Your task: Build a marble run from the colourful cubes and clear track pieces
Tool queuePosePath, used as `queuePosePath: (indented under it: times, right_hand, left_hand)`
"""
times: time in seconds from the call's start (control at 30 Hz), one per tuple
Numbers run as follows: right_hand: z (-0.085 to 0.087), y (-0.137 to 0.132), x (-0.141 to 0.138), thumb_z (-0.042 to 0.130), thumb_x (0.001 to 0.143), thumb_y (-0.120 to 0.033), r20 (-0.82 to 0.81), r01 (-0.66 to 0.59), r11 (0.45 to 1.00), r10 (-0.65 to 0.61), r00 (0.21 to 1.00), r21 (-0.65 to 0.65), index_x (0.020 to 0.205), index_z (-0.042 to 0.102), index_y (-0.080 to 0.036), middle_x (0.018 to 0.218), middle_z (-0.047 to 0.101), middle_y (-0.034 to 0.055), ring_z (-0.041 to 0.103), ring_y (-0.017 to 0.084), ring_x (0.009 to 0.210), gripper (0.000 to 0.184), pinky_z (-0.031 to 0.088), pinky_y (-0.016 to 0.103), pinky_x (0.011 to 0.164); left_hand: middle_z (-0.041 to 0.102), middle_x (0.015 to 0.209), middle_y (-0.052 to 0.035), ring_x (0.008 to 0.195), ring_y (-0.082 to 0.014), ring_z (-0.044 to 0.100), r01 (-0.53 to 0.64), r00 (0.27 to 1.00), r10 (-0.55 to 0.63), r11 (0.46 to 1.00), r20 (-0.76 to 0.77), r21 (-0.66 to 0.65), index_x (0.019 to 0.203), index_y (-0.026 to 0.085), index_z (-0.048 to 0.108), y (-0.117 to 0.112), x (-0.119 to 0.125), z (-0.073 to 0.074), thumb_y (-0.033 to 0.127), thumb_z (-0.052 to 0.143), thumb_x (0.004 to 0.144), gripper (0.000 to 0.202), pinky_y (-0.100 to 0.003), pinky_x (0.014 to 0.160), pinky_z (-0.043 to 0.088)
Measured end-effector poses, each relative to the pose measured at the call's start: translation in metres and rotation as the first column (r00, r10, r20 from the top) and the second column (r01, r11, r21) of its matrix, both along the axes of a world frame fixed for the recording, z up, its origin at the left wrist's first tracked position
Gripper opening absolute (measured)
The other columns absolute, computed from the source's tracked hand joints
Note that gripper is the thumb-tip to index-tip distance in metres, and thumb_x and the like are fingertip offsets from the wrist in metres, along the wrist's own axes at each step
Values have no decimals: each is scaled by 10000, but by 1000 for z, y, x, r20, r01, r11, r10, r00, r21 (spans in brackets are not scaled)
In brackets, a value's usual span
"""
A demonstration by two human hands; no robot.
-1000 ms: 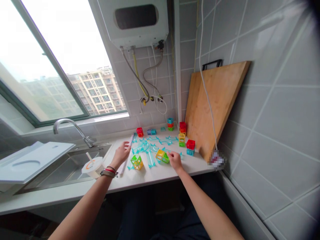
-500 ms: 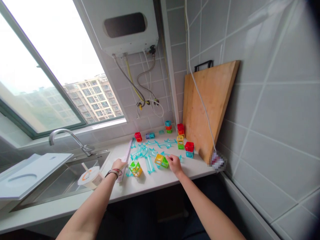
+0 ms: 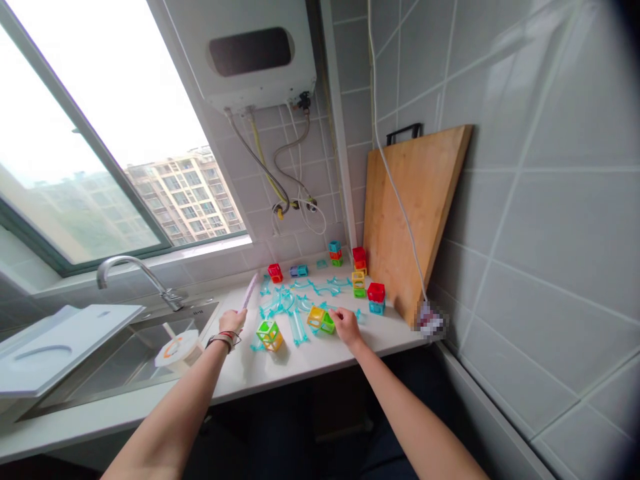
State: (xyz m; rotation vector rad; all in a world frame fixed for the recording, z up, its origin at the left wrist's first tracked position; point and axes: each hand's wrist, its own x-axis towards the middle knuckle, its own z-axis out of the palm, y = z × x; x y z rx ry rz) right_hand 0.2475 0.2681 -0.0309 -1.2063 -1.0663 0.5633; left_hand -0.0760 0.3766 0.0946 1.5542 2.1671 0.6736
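My left hand (image 3: 233, 323) is closed around the lower end of a thin pinkish-white sheet (image 3: 251, 288), seen nearly edge-on. My right hand (image 3: 347, 327) is closed at the right side of a joined pair of yellow and green open-frame cube blocks (image 3: 321, 320); its fingertips are partly hidden. Between my hands stands another green-and-yellow cube block pair (image 3: 270, 336). Translucent teal track pieces (image 3: 285, 302) lie spread behind it, some straight and some curved.
Stacked cube blocks (image 3: 377, 298) stand at the right, with more along the back. A cutting board (image 3: 413, 220) leans on the tiled wall. At left are the sink (image 3: 115, 370), the faucet (image 3: 135, 267) and a lidded cup with a straw (image 3: 179, 352).
My left hand has shifted slightly left, and the sheet has turned from a wider strip to nearly edge-on, its lower part no longer below the hand. My right hand stays at the yellow-and-green blocks.
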Motion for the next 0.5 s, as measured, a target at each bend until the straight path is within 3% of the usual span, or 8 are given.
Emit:
queuePosePath:
  times: [0.13, 0.3, 0.4, 0.5]
  right_hand:
    - [3, -1, 0, 549, 828, -656, 7, 4, 1000, -4, 1000, -3, 545, 381, -246, 506, 382, -47, 364, 141, 539, 526, 319, 269, 529]
    - [5, -2, -1, 544, 830, -589, 26, 23, 999, -22, 999, -24, 550, 384, -245, 513, 383, -47, 365, 145, 546, 471, 317, 275, 546]
    - [7, -1, 0, 535, 824, -567, 38, 34, 999, -32, 999, -38, 548, 391, -244, 521, 403, -42, 383, 149, 555, 448, 325, 277, 559]
    - [11, -2, 0, 522, 828, -553, 42, 45, 998, -43, 998, -47, 549, 382, -247, 519, 407, -43, 398, 150, 559, 438, 330, 274, 563]
  left_hand:
    - [642, 1301, -111, 1093, -253, 670, -93, 974, 98, 995, 204, -34, 1308, 164, 613, -10, 8, 10, 356, 652, 989, 374, -463, 915, 588]
    - [652, 1270, -103, 1060, -238, 677, -98, 897, 84, 995, 434, 10, 1294, 166, 616, -31, 23, 29, 361, 650, 992, 361, -442, 888, 596]
    - [690, 1037, -83, 763, -157, 664, -69, 844, 22, 995, 536, 66, 1111, 99, 653, -46, 28, 44, 300, 618, 981, 242, -306, 657, 581]
    - [652, 817, -41, 530, -93, 530, -27, 796, -61, 990, 602, 136, 886, 84, 636, -69, 31, 60, 237, 598, 863, 159, -220, 448, 439]
